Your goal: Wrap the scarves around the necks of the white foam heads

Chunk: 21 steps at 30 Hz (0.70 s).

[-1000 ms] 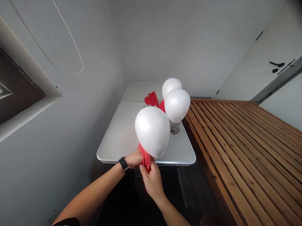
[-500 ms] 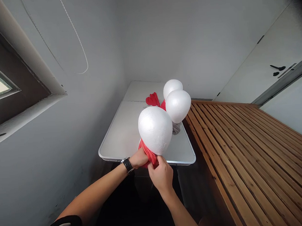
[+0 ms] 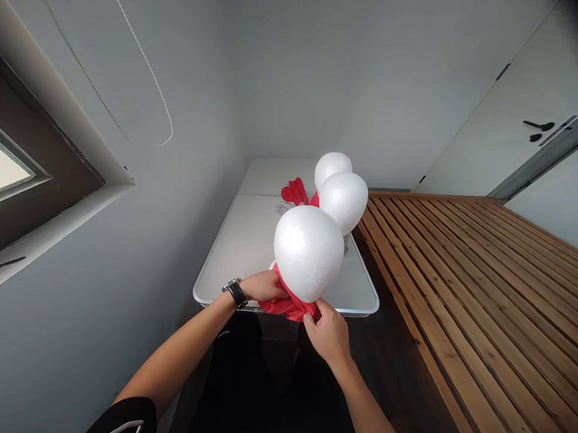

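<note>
A white foam head (image 3: 308, 251) stands at the near edge of a grey folding table (image 3: 242, 244). Red cloth (image 3: 289, 303) is bunched round its base. My left hand (image 3: 262, 286), with a black watch at the wrist, grips that cloth from the left. My right hand (image 3: 328, 331) pinches the same red cloth from below right. Behind stand two more white foam heads (image 3: 344, 200) (image 3: 332, 166), with another piece of red cloth (image 3: 295, 191) on the table beside them.
A slatted wooden bench (image 3: 469, 285) runs along the table's right side. A grey wall with a window frame (image 3: 39, 189) lies to the left. A white door with a dark handle (image 3: 537, 127) is at the far right.
Both hands moved a little rightward and the right hand shifted from the front of the cloth to under the near foam head's right side. The red cloth now spreads wider round the base.
</note>
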Each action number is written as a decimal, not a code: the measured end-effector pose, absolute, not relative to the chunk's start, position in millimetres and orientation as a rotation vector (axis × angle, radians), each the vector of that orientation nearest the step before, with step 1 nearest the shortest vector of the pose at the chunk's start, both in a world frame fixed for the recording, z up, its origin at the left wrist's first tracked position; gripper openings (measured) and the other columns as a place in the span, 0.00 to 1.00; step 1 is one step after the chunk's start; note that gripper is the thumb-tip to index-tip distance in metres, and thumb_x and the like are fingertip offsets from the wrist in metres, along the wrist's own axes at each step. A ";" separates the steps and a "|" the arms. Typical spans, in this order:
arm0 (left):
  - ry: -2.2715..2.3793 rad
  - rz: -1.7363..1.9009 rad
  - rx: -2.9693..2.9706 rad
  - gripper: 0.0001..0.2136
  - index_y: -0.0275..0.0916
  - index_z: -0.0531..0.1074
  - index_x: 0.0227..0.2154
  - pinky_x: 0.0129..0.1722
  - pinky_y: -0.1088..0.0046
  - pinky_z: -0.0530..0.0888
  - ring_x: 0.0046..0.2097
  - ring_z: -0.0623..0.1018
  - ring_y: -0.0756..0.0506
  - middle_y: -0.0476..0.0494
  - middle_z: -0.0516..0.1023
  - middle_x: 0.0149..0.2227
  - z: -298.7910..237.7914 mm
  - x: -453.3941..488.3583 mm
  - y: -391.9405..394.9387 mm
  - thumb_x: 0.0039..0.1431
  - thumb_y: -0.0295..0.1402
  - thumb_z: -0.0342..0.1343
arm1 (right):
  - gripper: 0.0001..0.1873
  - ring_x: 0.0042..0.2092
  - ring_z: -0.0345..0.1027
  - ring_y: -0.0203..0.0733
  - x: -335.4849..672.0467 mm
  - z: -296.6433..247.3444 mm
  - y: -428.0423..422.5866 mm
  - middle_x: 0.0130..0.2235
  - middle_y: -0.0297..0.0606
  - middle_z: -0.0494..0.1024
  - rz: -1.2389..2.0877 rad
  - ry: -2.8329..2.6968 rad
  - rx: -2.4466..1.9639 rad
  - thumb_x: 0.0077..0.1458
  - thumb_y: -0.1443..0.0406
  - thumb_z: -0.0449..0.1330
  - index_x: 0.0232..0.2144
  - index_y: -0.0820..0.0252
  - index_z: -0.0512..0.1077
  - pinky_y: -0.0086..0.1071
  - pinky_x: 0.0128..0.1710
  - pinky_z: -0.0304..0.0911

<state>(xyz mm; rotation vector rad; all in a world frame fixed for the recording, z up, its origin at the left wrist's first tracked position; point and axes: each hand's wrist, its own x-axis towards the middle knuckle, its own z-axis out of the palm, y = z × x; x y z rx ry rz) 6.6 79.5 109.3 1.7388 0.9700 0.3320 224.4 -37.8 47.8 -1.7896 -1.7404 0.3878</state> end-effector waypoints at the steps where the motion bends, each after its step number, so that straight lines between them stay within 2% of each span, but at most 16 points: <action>1: 0.958 0.278 1.726 0.11 0.39 0.84 0.37 0.45 0.72 0.75 0.42 0.80 0.43 0.47 0.85 0.37 111.4 5.4 80.2 0.53 0.38 0.65 | 0.04 0.32 0.70 0.40 225.3 47.7 -37.1 0.31 0.35 0.78 0.397 -1.751 -1.771 0.59 0.65 0.57 0.34 0.56 0.72 0.30 0.31 0.48; 5: 0.924 0.250 1.781 0.13 0.39 0.83 0.40 0.46 0.70 0.75 0.44 0.81 0.41 0.44 0.85 0.40 114.6 -1.3 77.5 0.57 0.41 0.62 | 0.05 0.31 0.68 0.40 225.9 43.6 -33.9 0.29 0.33 0.76 0.402 -1.750 -1.775 0.60 0.63 0.57 0.32 0.55 0.69 0.30 0.31 0.49; 8: 1.277 0.232 1.990 0.12 0.41 0.82 0.35 0.44 0.66 0.74 0.40 0.81 0.39 0.40 0.84 0.35 118.1 -5.2 68.4 0.57 0.45 0.64 | 0.08 0.30 0.67 0.40 226.5 37.7 -34.1 0.28 0.32 0.73 0.407 -1.775 -1.774 0.62 0.63 0.57 0.30 0.55 0.66 0.31 0.32 0.51; 11: 1.564 0.113 2.154 0.14 0.40 0.78 0.29 0.41 0.63 0.73 0.37 0.81 0.37 0.35 0.82 0.32 122.3 -3.7 55.0 0.60 0.46 0.61 | 0.09 0.32 0.69 0.42 232.1 40.3 -38.4 0.33 0.36 0.75 0.341 -1.790 -1.644 0.63 0.57 0.61 0.37 0.56 0.69 0.32 0.33 0.58; 13: 1.584 0.019 2.213 0.13 0.40 0.77 0.28 0.40 0.63 0.73 0.37 0.82 0.36 0.32 0.82 0.34 123.7 -0.5 46.3 0.63 0.42 0.57 | 0.26 0.38 0.71 0.47 236.9 55.2 -39.8 0.40 0.43 0.76 0.174 -1.739 -1.465 0.59 0.48 0.67 0.49 0.58 0.70 0.37 0.35 0.66; 15: 1.587 -0.056 2.240 0.13 0.39 0.77 0.28 0.39 0.63 0.73 0.38 0.83 0.35 0.30 0.82 0.35 123.6 3.1 39.1 0.65 0.38 0.53 | 0.43 0.48 0.72 0.57 238.2 82.9 -35.0 0.50 0.54 0.74 -0.005 -1.663 -1.295 0.55 0.41 0.69 0.61 0.60 0.64 0.46 0.43 0.72; 16: 1.593 -0.077 2.249 0.13 0.38 0.77 0.29 0.39 0.63 0.73 0.38 0.83 0.35 0.30 0.82 0.35 123.4 4.9 35.9 0.65 0.37 0.52 | 0.48 0.55 0.70 0.62 236.5 100.4 -29.5 0.56 0.58 0.72 -0.066 -1.639 -1.242 0.54 0.40 0.69 0.66 0.61 0.60 0.52 0.49 0.72; 18: 1.599 -0.099 2.267 0.14 0.38 0.77 0.30 0.38 0.63 0.73 0.38 0.83 0.35 0.30 0.82 0.35 123.2 8.3 29.3 0.66 0.36 0.50 | 0.57 0.67 0.60 0.69 228.3 136.2 -12.9 0.68 0.63 0.61 -0.105 -1.642 -1.219 0.54 0.39 0.69 0.72 0.60 0.51 0.62 0.59 0.69; 21: 1.638 -0.094 2.273 0.15 0.38 0.77 0.33 0.38 0.64 0.73 0.38 0.83 0.36 0.33 0.83 0.35 124.3 14.1 15.1 0.69 0.36 0.47 | 0.62 0.75 0.46 0.73 208.9 174.6 14.9 0.76 0.57 0.41 -0.037 -1.717 -1.277 0.52 0.38 0.70 0.75 0.53 0.46 0.67 0.62 0.67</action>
